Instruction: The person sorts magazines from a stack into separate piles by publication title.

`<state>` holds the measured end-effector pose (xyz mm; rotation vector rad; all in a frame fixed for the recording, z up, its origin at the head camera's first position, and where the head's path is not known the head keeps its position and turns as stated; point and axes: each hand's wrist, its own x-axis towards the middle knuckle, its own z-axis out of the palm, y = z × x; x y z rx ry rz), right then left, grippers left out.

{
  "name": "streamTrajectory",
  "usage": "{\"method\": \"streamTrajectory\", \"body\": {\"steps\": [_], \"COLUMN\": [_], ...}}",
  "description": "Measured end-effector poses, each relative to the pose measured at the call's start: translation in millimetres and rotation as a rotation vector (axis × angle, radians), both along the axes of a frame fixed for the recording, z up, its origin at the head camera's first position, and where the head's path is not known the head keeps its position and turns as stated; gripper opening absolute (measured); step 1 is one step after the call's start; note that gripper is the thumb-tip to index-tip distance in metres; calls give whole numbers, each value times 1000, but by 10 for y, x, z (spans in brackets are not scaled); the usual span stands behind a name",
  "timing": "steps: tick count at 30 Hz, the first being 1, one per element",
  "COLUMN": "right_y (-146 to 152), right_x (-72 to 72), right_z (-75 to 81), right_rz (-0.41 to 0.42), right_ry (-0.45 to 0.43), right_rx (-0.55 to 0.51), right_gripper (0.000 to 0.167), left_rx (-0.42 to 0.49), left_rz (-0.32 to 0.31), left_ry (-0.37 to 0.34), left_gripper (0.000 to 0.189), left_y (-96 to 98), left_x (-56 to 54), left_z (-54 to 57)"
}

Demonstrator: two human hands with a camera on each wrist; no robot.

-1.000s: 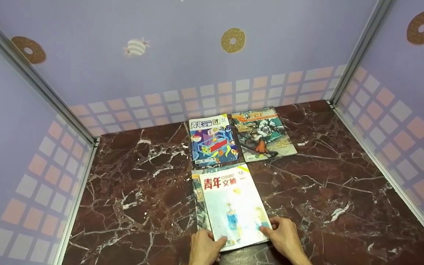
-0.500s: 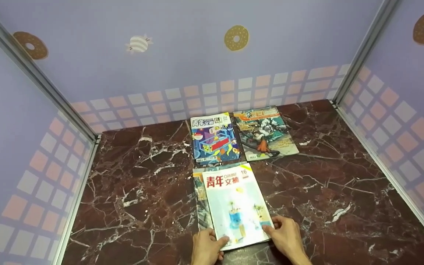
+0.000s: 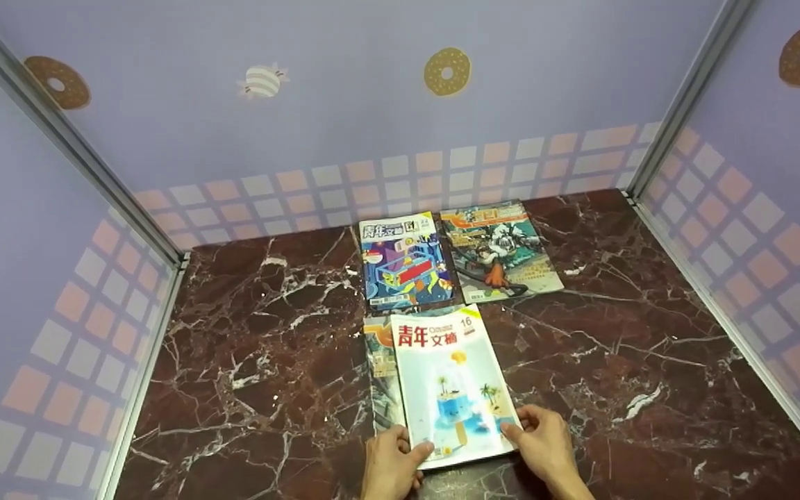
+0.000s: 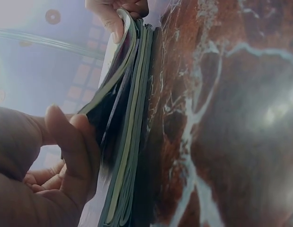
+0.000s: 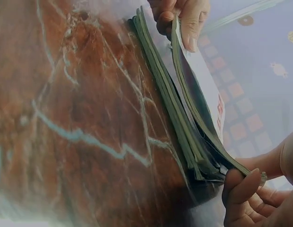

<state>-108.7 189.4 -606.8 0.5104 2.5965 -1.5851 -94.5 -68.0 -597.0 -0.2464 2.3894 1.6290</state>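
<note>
A white magazine (image 3: 442, 375) with red title characters and a blue island picture lies at a slight tilt over a pile of magazines. My left hand (image 3: 394, 464) pinches its lower left corner, thumb on the cover. On the lower right edge, my right hand (image 3: 546, 444) grips it, thumb on top and fingers underneath. A magazine with an orange and grey cover (image 3: 380, 382) shows along the left side. In the left wrist view the held magazine bows up, apart from the stacked magazines (image 4: 132, 142) on the table. The same gap shows above the stack (image 5: 168, 94) in the right wrist view.
Behind the pile lie a blue and purple magazine (image 3: 407, 267) and, to its right, a teal one with a figure (image 3: 504, 253). The dark red marbled table (image 3: 268, 375) is enclosed by lilac walls (image 3: 344, 104) with metal corner posts.
Both hands have shifted the white magazine slightly right and away from me, so more of the magazine underneath shows on the left. The glare on its cover has lessened.
</note>
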Motion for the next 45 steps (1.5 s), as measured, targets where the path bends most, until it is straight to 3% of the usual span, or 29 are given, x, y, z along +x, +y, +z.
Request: {"method": "streamTrajectory", "body": {"steps": [6, 13, 16, 21, 27, 34, 39, 45], "right_y": [-36, -134, -197, -318, -423, -529, -635, -834], "right_x": [-18, -124, -185, -284, -412, -587, -694, -885], "right_z": [71, 146, 174, 220, 293, 369, 397, 413], "right_rz": [-19, -23, -15, 23, 84, 164, 214, 258], "right_ry": [16, 74, 103, 150, 213, 294, 286, 347], "right_rx": [-26, -17, -46, -72, -16, 35, 60, 76], "right_gripper": [14, 14, 13, 12, 12, 13, 16, 11], "left_rx": [41, 58, 51, -12, -48, -168, -180, -292], "left_rz": [3, 68, 96, 116, 112, 130, 144, 183], "left_ry": [35, 51, 90, 194, 250, 410, 423, 480], "left_gripper": [40, 35, 34, 32, 29, 23, 25, 28], "left_y": [-48, -106, -148, -259, -391, -502, -608, -785], "left_x": [-7, -48, -83, -143, -222, -346, -390, -500], "left_z": [18, 51, 75, 149, 219, 273, 277, 291]}}
